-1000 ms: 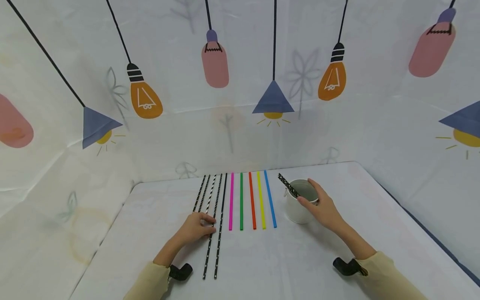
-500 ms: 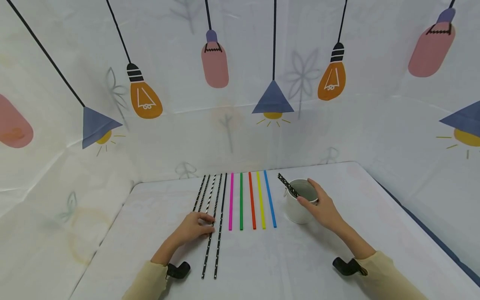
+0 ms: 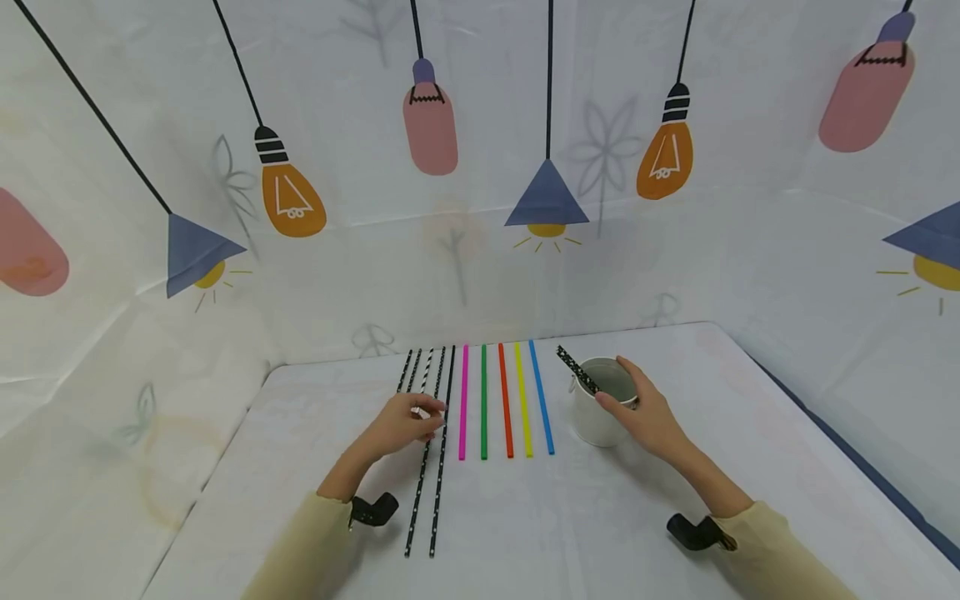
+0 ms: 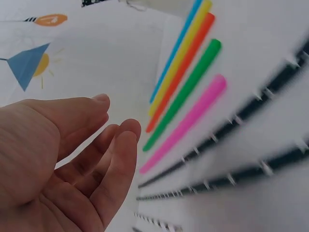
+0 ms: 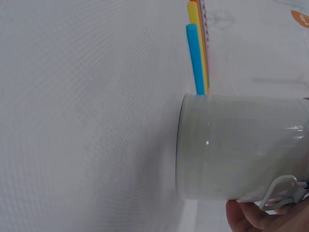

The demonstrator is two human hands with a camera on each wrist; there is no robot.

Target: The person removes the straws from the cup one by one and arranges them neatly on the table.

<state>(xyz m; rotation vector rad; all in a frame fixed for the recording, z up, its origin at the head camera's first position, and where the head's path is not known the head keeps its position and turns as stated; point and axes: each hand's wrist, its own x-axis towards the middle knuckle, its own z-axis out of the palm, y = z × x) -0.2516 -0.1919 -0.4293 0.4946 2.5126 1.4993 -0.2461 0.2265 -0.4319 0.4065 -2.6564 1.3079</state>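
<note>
My left hand (image 3: 401, 425) is over the row of black-and-white patterned straws (image 3: 413, 508), its thumb and fingers loosely bent and apart. The left wrist view shows this hand (image 4: 82, 164) with nothing between thumb and fingertips, beside the pink straw (image 4: 188, 121). On the right, my right hand (image 3: 648, 417) grips the rim of a small white metal bucket (image 3: 592, 421), thumb at the near side and fingers round the far right. Several black patterned straws (image 3: 576, 368) lean out of the bucket toward the left. In the right wrist view the fingers (image 5: 251, 215) touch the bucket wall.
Pink, green (image 3: 483, 404), red (image 3: 506, 400), yellow (image 3: 522, 400) and blue (image 3: 542, 397) straws lie side by side between the patterned straws and the bucket. A white cloth (image 3: 525, 533) covers the table. Behind stands a white sheet (image 3: 465, 200) printed with lamps.
My left hand has moved a little forward and right, rising along the patterned straws without taking one. The right hand and bucket stay in place.
</note>
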